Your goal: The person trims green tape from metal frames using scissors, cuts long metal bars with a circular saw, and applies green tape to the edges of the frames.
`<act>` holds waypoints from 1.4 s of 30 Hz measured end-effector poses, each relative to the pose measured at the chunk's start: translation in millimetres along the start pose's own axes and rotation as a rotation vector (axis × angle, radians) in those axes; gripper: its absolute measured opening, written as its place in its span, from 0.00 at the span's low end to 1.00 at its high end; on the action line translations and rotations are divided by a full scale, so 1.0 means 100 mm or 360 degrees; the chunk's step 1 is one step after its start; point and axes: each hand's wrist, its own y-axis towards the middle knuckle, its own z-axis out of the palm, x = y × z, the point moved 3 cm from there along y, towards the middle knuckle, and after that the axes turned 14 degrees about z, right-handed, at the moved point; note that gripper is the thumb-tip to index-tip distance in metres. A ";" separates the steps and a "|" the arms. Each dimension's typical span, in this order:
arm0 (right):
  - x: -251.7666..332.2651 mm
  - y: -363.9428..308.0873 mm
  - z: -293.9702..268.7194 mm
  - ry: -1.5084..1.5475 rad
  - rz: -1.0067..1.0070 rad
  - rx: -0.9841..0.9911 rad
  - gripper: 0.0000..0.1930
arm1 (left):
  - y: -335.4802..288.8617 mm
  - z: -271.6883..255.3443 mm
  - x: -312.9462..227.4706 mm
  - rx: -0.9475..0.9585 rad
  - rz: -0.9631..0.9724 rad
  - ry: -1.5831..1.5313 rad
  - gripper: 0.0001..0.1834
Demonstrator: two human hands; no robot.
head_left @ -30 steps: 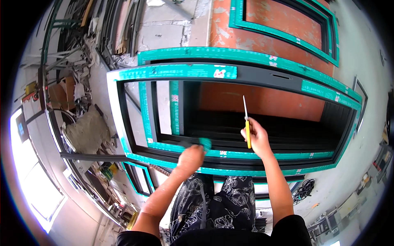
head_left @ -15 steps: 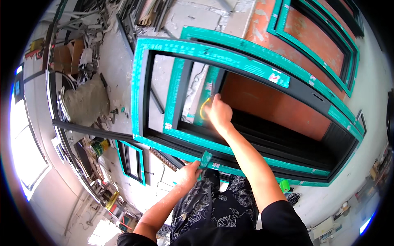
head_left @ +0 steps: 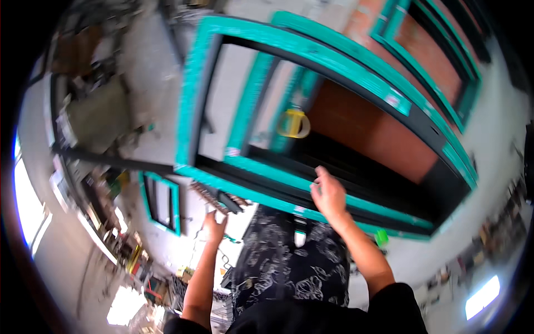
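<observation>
Head view shows the right hand point(head_left: 329, 197) open and empty, the left hand point(head_left: 213, 227) too blurred to tell, and yellow-handled scissors point(head_left: 294, 115) within the green-taped frame's point(head_left: 192, 106) opening, where careful fingers seem wise.

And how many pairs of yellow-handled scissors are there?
1: the yellow-handled scissors, showing through the opening of the large green-taped black frame. Others may be hidden.

Free opening in frame point(head_left: 193, 100) around scissors point(head_left: 295, 113)
</observation>
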 end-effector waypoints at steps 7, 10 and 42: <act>-0.95 -1.43 -0.96 -0.0544 0.0356 -0.0038 0.33 | 0.57 0.35 -1.52 0.0096 -0.1081 -0.2435 0.21; -1.45 -1.81 -1.23 -0.0942 0.0600 -0.0025 0.45 | 0.67 0.62 -1.71 -0.0058 -0.1148 -0.2499 0.25; -2.32 -1.36 -0.48 -0.1240 0.0310 -0.0403 0.16 | 1.36 0.64 -0.85 0.0168 -0.1340 -0.2190 0.27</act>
